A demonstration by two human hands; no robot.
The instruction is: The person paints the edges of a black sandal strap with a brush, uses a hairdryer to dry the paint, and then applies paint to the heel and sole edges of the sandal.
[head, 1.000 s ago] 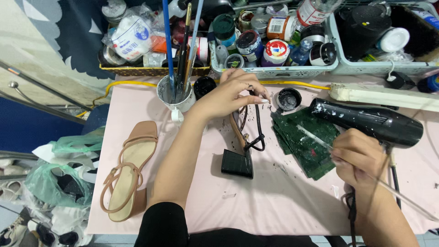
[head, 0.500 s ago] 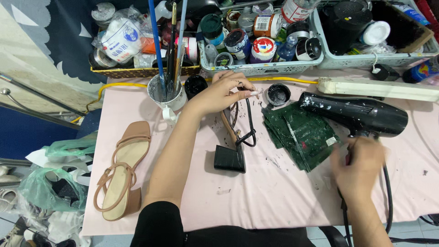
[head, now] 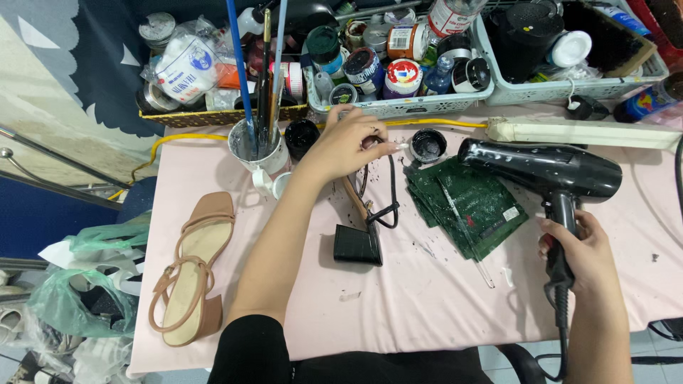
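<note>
Fingers (head: 562, 231) of the right hand (head: 580, 252) grip the black hair dryer (head: 548, 171), right of frame.
Left hand (head: 345, 146) pinches the black-heeled sandal (head: 359, 227) at centre, on the pink surface (head: 427, 299).

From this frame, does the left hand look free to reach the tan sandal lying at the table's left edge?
Probably not at once: the left hand is holding the black-heeled sandal. The path to the tan sandal looks open, with bare table between.

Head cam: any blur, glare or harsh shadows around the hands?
Head view: sharp, no motion blur on the left hand or the right hand; light even, shadows soft; mild glare streak along the black hair dryer; edges slightly bowed by the wide lens.
</note>
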